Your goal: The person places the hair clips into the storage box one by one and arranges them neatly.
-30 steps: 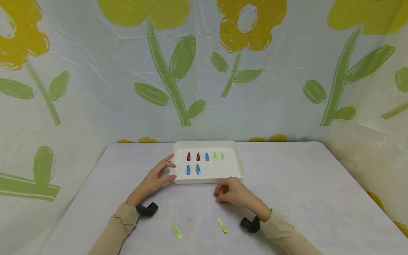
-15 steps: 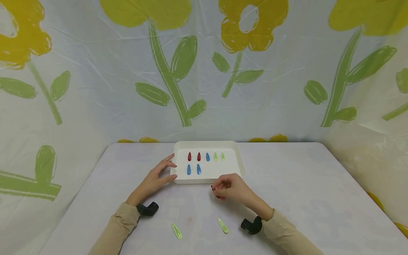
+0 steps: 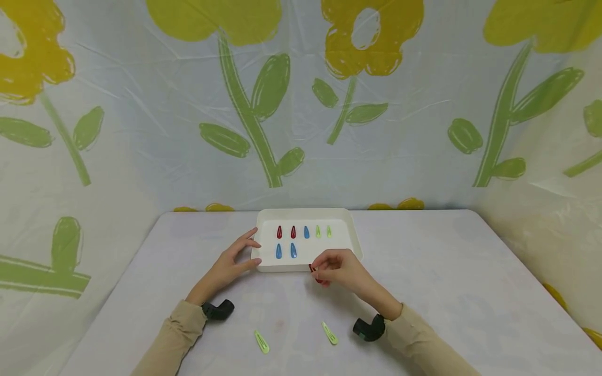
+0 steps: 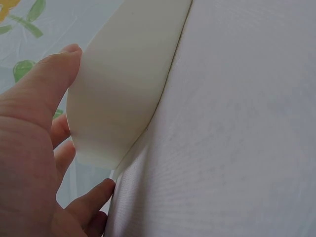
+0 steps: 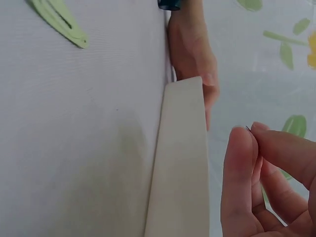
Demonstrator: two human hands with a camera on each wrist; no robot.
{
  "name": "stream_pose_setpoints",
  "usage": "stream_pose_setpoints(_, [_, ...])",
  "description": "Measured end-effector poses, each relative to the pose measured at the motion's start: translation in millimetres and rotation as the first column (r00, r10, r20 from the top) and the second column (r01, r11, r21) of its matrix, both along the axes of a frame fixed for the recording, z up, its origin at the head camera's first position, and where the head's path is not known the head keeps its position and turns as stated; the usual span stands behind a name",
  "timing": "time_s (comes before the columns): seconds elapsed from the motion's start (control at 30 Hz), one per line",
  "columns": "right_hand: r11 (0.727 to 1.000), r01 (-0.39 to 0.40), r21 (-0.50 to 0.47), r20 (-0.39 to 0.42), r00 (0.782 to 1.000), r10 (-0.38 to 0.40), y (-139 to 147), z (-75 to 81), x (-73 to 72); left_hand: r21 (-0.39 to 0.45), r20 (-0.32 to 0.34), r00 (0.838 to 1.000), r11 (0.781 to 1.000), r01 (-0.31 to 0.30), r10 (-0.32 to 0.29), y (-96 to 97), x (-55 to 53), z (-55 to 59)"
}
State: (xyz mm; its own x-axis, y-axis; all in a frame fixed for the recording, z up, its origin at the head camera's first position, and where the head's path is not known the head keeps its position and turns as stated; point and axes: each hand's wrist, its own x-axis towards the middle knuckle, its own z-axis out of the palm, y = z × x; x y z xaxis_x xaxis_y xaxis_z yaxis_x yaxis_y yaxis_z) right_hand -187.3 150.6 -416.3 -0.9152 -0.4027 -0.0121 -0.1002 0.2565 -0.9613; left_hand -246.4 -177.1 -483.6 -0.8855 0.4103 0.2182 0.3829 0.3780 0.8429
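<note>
My right hand (image 3: 347, 272) pinches a dark red snap hair clip (image 3: 311, 268) between thumb and fingertips, near the front wall of a white tray (image 3: 343, 241). In the right wrist view only a thin edge of that clip shows between the fingertips. My left hand (image 3: 227, 267) rests at the tray's left end with fingers spread, its thumb (image 4: 69, 61) at the rim. Inside the tray, a back row has two red clips (image 3: 286, 232), a blue clip (image 3: 307, 232) and two light green clips (image 3: 323, 231). Two blue clips (image 3: 286, 251) lie in front of them.
Two light green hair clips lie on the table near me, one left of centre (image 3: 261, 342) and one right (image 3: 330, 333). A pale cloth covers the table (image 3: 432, 292). Flower-printed sheets (image 3: 404, 156) hang behind and at both sides.
My right hand has risen and moved forward towards the tray with the red hair clip, which now shows more clearly. The left hand has stayed at the tray's left end.
</note>
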Motion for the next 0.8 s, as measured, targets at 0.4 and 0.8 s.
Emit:
stream_pose_setpoints(0.4, [0.994,0.084,-0.069,0.046,0.996,-0.081,-5,12.2,-9.4,-0.004,0.023,1.0,1.0,-0.009,0.009,-0.3,0.2,0.2])
stream_pose_setpoints(0.8, [0.987,0.093,-0.129,-0.013,0.995,-0.095,-6,19.8,-20.0,-0.004,0.016,1.0,1.0,-0.009,0.009,0.2,0.1,-0.3])
